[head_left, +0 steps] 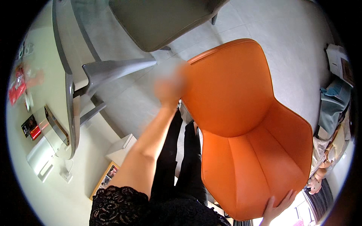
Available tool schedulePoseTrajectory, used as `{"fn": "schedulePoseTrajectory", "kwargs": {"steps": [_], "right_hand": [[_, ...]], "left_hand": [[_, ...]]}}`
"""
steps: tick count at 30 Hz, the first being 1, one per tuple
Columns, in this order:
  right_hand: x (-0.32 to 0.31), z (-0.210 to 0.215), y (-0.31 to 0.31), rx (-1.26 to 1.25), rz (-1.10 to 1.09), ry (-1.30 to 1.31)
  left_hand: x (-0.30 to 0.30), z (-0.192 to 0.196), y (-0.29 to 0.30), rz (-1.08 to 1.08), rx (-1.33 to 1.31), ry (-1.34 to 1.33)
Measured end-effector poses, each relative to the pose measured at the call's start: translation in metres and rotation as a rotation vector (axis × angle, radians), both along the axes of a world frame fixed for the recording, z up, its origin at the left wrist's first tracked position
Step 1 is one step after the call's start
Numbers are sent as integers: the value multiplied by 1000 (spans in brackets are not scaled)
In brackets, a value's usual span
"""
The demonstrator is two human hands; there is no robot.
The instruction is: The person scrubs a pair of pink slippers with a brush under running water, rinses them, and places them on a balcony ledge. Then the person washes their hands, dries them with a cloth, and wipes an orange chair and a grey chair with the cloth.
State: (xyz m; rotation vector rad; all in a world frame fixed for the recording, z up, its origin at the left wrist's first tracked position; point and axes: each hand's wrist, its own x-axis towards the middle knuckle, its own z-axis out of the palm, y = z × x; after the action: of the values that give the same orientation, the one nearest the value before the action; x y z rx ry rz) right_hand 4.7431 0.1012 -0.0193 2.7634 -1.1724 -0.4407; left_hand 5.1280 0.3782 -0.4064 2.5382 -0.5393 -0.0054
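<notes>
The left hand (171, 84) is blurred where it meets the top edge of the orange chair (249, 132), at the left side of the backrest — it seems to grip that edge, though the blur hides how far the fingers close. The right hand (277, 207) lies flat against the front rim of the seat, fingers spread, palm on the leather rather than wrapped around it. The chair sits just in front of the person's dark trousers (184, 162), above a pale tiled floor (294, 45). To the left stands a grey surface (45, 75) with a red packet (17, 88) and a small device (55, 125) on it; a grey-green chair (158, 19) stands beyond.
</notes>
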Motion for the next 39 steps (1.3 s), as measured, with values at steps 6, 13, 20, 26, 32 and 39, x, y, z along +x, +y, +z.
{"fn": "schedulePoseTrajectory", "kwargs": {"steps": [6, 13, 20, 26, 32, 39], "right_hand": [[-2, 4, 2, 36, -34, -44], [0, 7, -1, 51, -66, 28], [1, 11, -7, 71, -99, 43], [21, 13, -17, 61, -65, -11], [17, 10, -19, 93, -159, -79], [16, 11, -24, 111, -172, -94]], "left_hand": [[-141, 18, 10, -448, -95, 287], [14, -36, -79, -192, -372, 119], [-135, -15, -157, -1129, 110, 390], [48, -26, -294, -548, 45, 95], [-100, -44, -328, -735, -12, 195], [-85, -40, -311, -1372, 157, 302]]}}
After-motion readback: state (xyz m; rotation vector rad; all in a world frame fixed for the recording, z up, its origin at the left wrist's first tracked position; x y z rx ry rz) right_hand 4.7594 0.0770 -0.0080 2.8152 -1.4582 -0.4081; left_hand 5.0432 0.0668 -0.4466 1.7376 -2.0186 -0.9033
